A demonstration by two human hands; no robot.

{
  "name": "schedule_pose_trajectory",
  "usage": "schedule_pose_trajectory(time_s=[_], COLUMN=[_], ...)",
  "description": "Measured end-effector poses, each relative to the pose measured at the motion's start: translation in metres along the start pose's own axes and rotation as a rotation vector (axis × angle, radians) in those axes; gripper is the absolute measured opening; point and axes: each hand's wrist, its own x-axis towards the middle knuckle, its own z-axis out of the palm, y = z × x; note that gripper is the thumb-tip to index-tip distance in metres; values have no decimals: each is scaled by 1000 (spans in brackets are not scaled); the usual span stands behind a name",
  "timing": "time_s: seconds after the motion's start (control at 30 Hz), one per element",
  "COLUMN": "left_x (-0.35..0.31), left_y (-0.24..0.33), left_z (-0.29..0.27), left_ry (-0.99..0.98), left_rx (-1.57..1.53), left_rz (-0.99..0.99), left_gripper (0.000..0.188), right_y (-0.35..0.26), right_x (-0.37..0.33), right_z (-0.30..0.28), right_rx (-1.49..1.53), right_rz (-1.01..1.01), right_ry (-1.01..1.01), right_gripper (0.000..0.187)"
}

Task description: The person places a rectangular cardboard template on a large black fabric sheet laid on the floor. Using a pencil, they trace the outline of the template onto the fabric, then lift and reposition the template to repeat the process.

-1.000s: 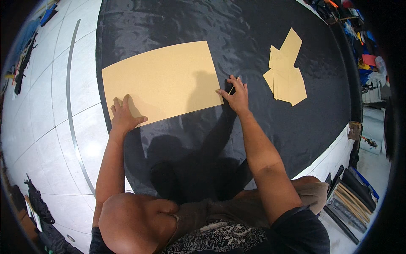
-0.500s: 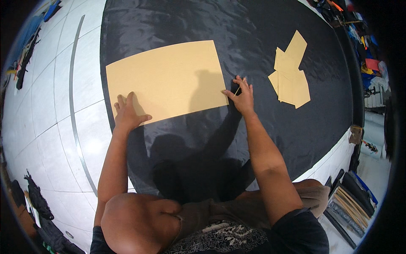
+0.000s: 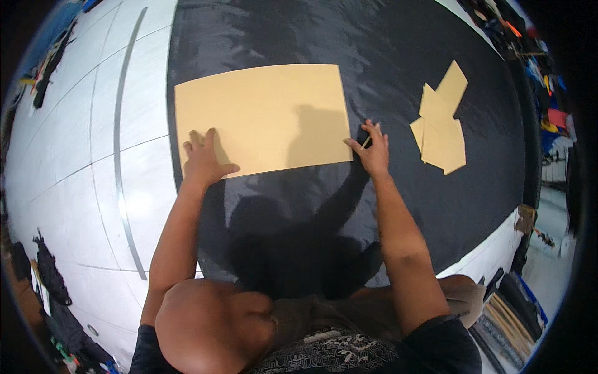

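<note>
A large cream card sheet [image 3: 268, 106] with a slightly curved far edge lies flat on black cloth [image 3: 286, 193]. My left hand [image 3: 202, 159] presses on its near left corner, fingers spread and thumb along the near edge. At the near right corner, the thumb of my right hand [image 3: 374, 149] touches the sheet's edge. Between the right fingers sits a thin pale stick [image 3: 366, 142], pencil-like, partly hidden by the hand. Farther right, several smaller cream card pieces [image 3: 442, 131] lie overlapping on the cloth.
White floor tiles [image 3: 68, 193] border the cloth on the left, with a long thin metal strip [image 3: 118, 149] lying on them. Mixed coloured items [image 3: 551, 118] lie along the right rim. Rolls and boards [image 3: 511, 311] stand at the lower right. Dark bundles [image 3: 56, 287] lie lower left.
The whole view has shifted and turned slightly, so sheet, cloth and pieces sit farther right in the picture. Both hands keep their places on the sheet.
</note>
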Motion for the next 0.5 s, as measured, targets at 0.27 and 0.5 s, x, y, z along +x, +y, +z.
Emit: schedule_pose_trajectory(time_s=[0.27, 0.5], left_x=[1, -4], left_y=[10, 5], left_z=[-9, -10], left_ry=[-121, -103], left_rx=[-13, -105], left_rz=[-44, -61], left_gripper=[131, 125], right_y=[-3, 7], right_x=[-5, 3], right_z=[-6, -1], right_rx=[4, -13], right_rz=[-34, 5], right_ry=[-24, -69], right_gripper=[63, 78])
